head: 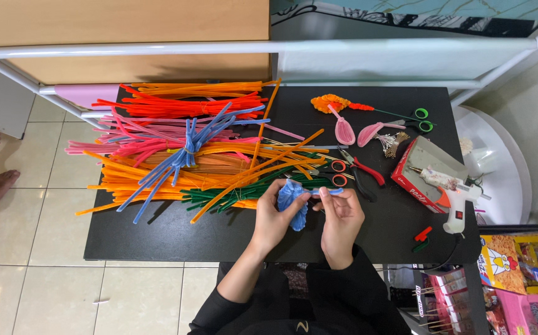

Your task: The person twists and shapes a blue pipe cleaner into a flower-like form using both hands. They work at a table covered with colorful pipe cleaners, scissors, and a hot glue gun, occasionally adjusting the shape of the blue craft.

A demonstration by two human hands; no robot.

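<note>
Closest in, the left hand (274,218) cups a curled blue pipe-cleaner petal (293,201) while the right hand (341,218) pinches its stem end, with red-handled pliers (362,170) just beyond the right fingers and a bright pipe-cleaner heap (188,146) farther off past the left.

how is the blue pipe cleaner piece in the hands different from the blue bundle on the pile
The blue piece is bent into small rounded loops; the blue bundle is long straight stems tied at the middle and fanning out. The piece is held above the black table between the left hand and right hand; the bundle lies untouched on the orange stems. The piece looks far smaller. Both are blue and fuzzy.
</note>
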